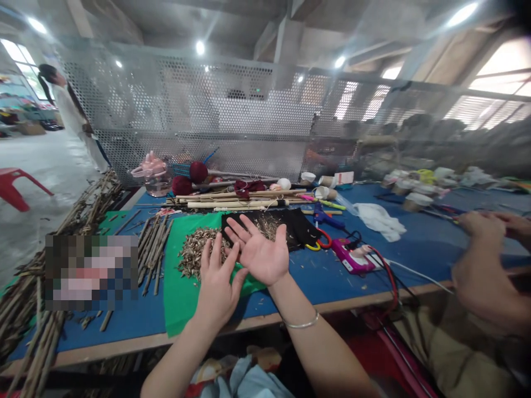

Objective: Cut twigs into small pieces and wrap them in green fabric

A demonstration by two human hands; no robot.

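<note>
My left hand hovers over the table's front part, back up and fingers spread, with nothing in it. Just right of it and close against it, my right hand is turned palm up, its fingers stretched out and the palm bare. A silver bangle circles my right wrist. Behind my left hand, a heap of small brown dried pieces lies on a green sheet. More small bits rest on a black cloth, partly hidden behind my right hand.
Cut sticks and long bundled twigs lie to the left, near a blurred-out patch. A blue glue gun, a purple power strip and cables are at the right. Another person's hands work at far right. Perforated panels stand behind.
</note>
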